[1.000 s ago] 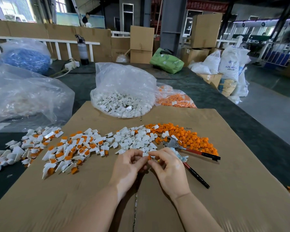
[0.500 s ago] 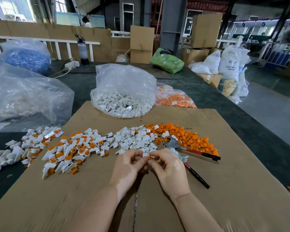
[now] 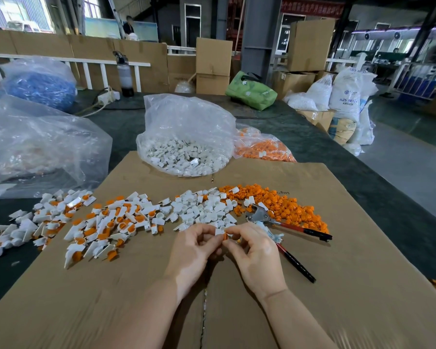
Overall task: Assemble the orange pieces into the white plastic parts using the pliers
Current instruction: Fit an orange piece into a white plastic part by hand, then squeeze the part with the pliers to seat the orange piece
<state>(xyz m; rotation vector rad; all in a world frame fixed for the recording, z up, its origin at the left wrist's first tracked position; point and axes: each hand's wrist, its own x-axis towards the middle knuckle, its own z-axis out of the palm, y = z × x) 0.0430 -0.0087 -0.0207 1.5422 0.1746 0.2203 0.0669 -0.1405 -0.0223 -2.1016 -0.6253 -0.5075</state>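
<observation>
I have a white plastic part point(image 3: 219, 231) pinched in my left hand point(image 3: 194, 250), with an orange piece point(image 3: 225, 236) pinched at the fingertips of my right hand point(image 3: 256, 250), the two touching just where the thumbs meet. Both look light, stiff and a little slick (easy to flick away), so I judge the hold belongs on their flat sides. The pliers point(image 3: 282, 226) lie untouched just right of my right hand, jaws by the loose orange heap point(image 3: 287, 207). Loose white parts point(image 3: 202, 207) sit just beyond, finished ones point(image 3: 106, 225) further left.
</observation>
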